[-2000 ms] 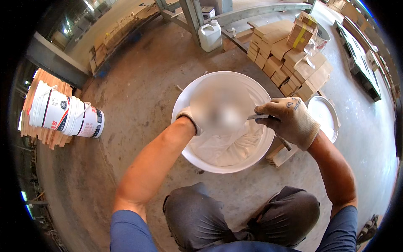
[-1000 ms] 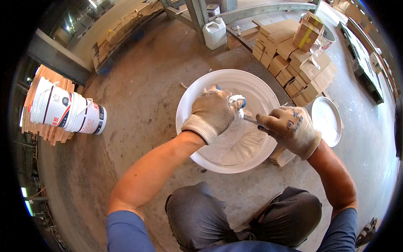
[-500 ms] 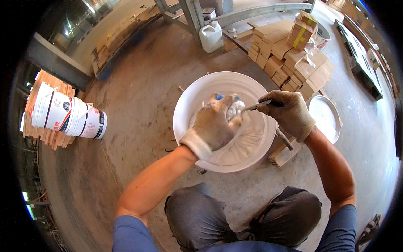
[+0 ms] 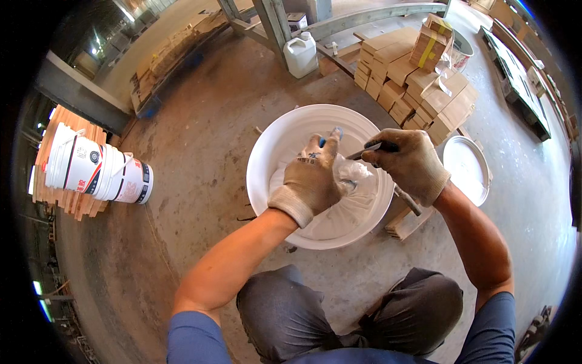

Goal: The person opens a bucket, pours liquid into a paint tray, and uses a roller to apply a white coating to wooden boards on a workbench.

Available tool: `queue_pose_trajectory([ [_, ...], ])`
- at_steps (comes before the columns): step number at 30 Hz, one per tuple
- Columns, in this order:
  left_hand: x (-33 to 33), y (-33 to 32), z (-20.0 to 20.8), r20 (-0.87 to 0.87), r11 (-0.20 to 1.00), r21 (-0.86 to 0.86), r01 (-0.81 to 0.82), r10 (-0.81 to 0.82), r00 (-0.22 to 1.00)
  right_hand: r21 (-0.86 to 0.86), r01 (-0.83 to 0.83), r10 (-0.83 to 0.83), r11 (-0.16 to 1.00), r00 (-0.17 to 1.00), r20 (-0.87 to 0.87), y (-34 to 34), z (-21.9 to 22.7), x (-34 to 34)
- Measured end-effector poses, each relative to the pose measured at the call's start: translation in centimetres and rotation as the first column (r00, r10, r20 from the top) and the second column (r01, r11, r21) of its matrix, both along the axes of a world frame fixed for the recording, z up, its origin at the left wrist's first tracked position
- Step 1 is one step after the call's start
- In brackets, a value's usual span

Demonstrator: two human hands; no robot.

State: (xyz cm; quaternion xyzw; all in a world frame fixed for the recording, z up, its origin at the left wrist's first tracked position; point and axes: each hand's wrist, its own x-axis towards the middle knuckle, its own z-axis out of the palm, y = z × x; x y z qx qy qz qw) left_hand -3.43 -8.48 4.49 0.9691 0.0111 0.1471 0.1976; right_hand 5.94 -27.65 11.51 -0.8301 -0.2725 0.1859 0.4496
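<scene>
A round white bucket (image 4: 259, 176) stands on the floor before my knees, lined with a whitish plastic bag (image 4: 339, 215). My left hand (image 4: 312, 182), in a soiled knit glove, is over the bucket, closed on the bag's bunched top; its thumb is hidden and some fingertips point away from me. A small dark gap shows in the bunched plastic beside it. From the right, my gloved right hand (image 4: 415, 161) grips a dark-handled knife (image 4: 367, 151), its grey blade pointing left at the bunch.
Right of the bucket lie a white lid (image 4: 467, 170), a wooden piece (image 4: 409, 223) and a rod-like handle (image 4: 409, 200). Beyond are stacked cardboard boxes (image 4: 418, 79) and a white jug (image 4: 301, 56). White pails (image 4: 100, 167) lie sideways near wooden boards at left.
My left hand has turned and shifted slightly left, and the bunched plastic now shows to its right, lower than before. The right hand with the knife has moved slightly left and down.
</scene>
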Motion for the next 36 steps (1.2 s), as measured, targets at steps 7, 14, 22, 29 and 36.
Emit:
queue_pose_trajectory([
  [7, 2.3, -0.6, 0.2, -0.252, 0.995, -0.087, 0.045, -0.066, 0.966, -0.076, -0.035, 0.040, 0.996, 0.997, 0.062, -0.2, 0.3, -0.5],
  [14, 3.1, 0.2, -1.0, -0.238, 0.995, -0.001, 0.101, -0.099, 0.966, -0.036, -0.089, 0.087, 0.995, 0.995, -0.045, -0.4, 1.3, 0.3],
  [22, 3.2, 0.7, -0.2, -0.173, 0.983, -0.126, 0.130, -0.151, 0.973, 0.032, 0.034, -0.026, 0.999, 0.974, -0.223, -2.5, 2.4, 1.9],
  [29, 2.8, 0.1, -1.4, -0.253, 0.993, 0.028, 0.118, -0.107, 0.962, -0.121, 0.016, -0.031, 0.993, 0.992, -0.123, -5.0, 1.3, 2.7],
  [36, 3.2, -0.4, -0.7, -0.265, 0.993, 0.016, 0.120, -0.111, 0.958, -0.013, 0.187, -0.162, 0.982, 0.881, 0.444, -5.4, 0.2, 0.4],
])
